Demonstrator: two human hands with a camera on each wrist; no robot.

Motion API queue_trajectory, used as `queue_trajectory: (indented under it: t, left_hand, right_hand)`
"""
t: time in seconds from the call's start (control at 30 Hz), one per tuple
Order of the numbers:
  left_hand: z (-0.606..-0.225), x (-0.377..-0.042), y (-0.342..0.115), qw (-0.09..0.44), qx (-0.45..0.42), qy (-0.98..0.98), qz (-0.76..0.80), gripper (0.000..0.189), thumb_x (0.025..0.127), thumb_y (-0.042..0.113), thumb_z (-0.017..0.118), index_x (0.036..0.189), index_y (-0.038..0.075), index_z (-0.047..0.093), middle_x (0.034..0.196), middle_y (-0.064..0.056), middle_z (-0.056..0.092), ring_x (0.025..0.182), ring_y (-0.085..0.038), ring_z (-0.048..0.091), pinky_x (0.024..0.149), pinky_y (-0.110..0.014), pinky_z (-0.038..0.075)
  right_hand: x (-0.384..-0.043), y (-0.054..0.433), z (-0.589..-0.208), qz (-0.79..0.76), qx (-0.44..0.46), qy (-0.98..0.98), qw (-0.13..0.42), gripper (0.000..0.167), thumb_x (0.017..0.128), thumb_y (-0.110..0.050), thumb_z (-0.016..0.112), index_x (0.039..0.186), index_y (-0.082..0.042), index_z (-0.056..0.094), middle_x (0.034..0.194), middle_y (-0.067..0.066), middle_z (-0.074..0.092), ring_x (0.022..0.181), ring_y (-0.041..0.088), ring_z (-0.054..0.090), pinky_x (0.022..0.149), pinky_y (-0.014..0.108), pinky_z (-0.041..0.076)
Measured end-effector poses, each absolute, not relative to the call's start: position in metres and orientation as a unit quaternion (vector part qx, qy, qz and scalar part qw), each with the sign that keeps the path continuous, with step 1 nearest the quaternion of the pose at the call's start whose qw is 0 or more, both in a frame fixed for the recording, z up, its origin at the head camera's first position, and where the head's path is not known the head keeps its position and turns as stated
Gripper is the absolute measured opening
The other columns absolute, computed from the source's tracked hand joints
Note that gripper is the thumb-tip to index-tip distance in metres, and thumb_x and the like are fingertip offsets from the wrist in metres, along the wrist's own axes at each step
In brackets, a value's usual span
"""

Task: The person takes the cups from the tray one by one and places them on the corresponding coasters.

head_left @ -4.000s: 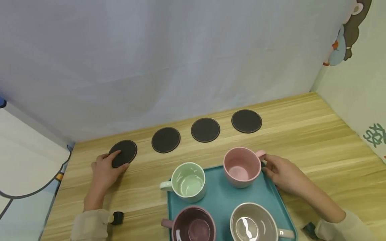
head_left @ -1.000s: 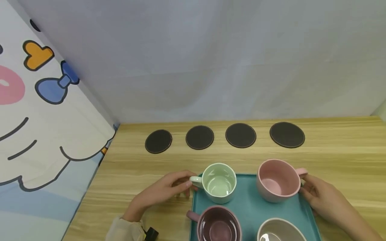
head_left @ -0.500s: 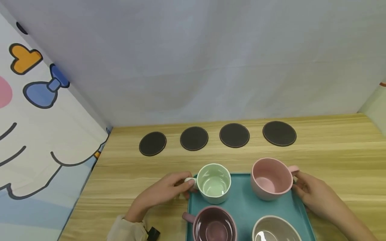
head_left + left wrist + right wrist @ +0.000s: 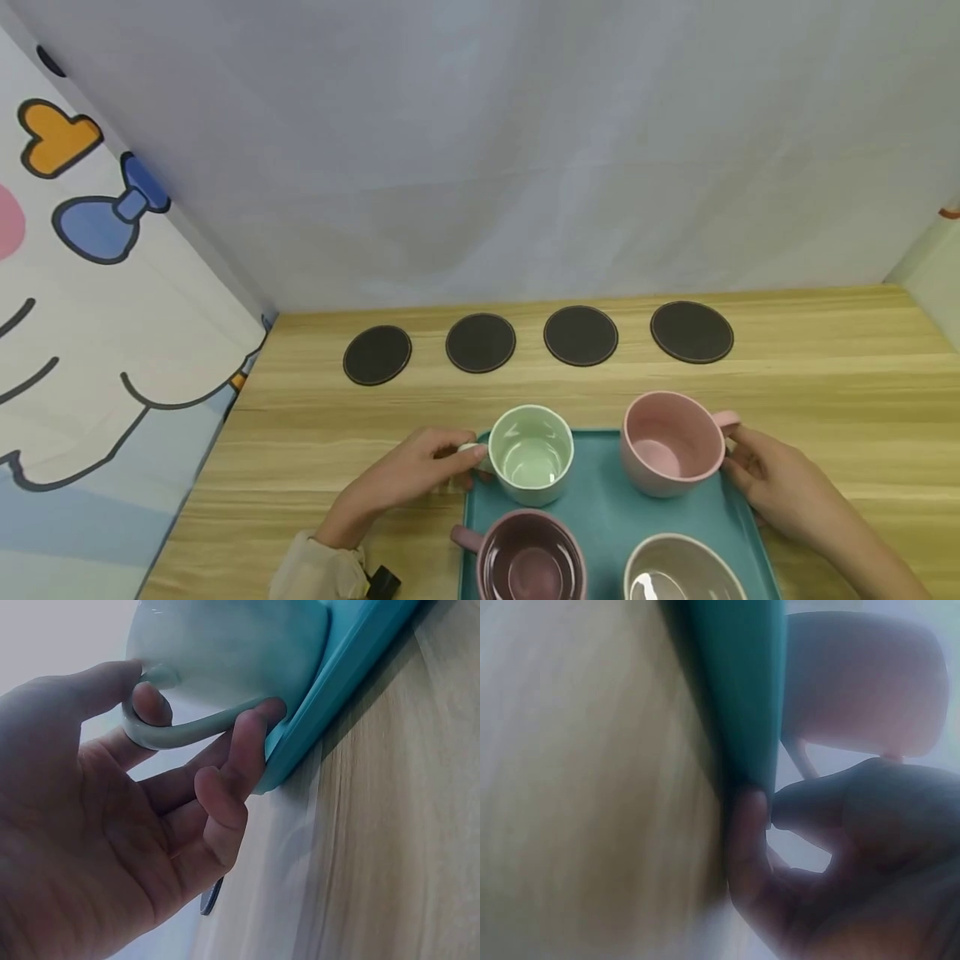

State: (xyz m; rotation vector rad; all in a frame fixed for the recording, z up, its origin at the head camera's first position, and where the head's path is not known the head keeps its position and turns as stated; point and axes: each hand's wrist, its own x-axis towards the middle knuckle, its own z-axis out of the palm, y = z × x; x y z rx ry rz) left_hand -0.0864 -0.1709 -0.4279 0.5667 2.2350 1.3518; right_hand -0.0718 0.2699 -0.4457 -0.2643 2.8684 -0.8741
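Note:
A green mug [image 4: 530, 457] stands on the back left corner of a blue-green tray [image 4: 600, 467]. My left hand [image 4: 405, 471] grips the mug's handle [image 4: 180, 735], the index finger passing through the loop and the thumb on top. At the tray's back right corner, my right hand [image 4: 776, 483] pinches the tray edge [image 4: 742, 712] between thumb and finger. Just above these fingers is the handle of a pink mug [image 4: 670, 450]. A purple mug [image 4: 530, 562] and a beige mug [image 4: 678, 575] also stand on the tray, partly cut off by the frame's bottom.
Several black round coasters [image 4: 480, 342] lie in a row along the back of the wooden table [image 4: 315, 433]. A grey cloth wall [image 4: 525, 167] rises behind them, and a printed cartoon cloth [image 4: 150, 333] hangs at the left.
Four seconds ago my left hand was at the leftmost coaster; it has since moved right to the green mug and closed on its handle. My right hand stays at the tray corner.

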Motion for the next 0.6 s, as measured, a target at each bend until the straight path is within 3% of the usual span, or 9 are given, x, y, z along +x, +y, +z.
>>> queue_trajectory:
  t: [0.13, 0.3, 0.6]
  left_hand:
    - [-0.4288, -0.0871, -0.1703, 0.234, 0.206, 0.807, 0.501, 0.034, 0.11, 0.032, 0.053, 0.104, 0.009, 0.076, 0.1, -0.012, 0.076, 0.082, -0.017, 0.067, 0.067, -0.026, 0.05]
    - [-0.4297, -0.0878, -0.1712, 0.234, 0.205, 0.802, 0.509, 0.034, 0.11, 0.031, 0.053, 0.103, 0.007, 0.077, 0.101, -0.013, 0.076, 0.083, -0.018, 0.068, 0.069, -0.026, 0.051]
    - [-0.4267, -0.0884, -0.1746, 0.224, 0.211, 0.801, 0.513, 0.036, 0.111, 0.031, 0.052, 0.098, 0.008, 0.076, 0.098, -0.012, 0.076, 0.086, -0.029, 0.068, 0.073, -0.03, 0.054]
  right_hand:
    - [-0.0719, 0.27, -0.4462, -0.294, -0.092, 0.95, 0.055, 0.037, 0.099, -0.008, 0.065, 0.136, -0.003, 0.06, 0.078, -0.001, 0.061, 0.052, 0.003, 0.048, 0.049, 0.026, 0.043]
    - [-0.0726, 0.2696, -0.4462, -0.295, -0.094, 0.95, 0.052, 0.04, 0.099, -0.008, 0.065, 0.137, -0.002, 0.06, 0.079, -0.001, 0.062, 0.053, 0.003, 0.048, 0.049, 0.026, 0.043]
    - [-0.072, 0.2703, -0.4451, -0.304, -0.09, 0.946, 0.067, 0.038, 0.1, -0.007, 0.063, 0.137, -0.004, 0.058, 0.078, -0.001, 0.06, 0.048, 0.005, 0.05, 0.045, 0.027, 0.044]
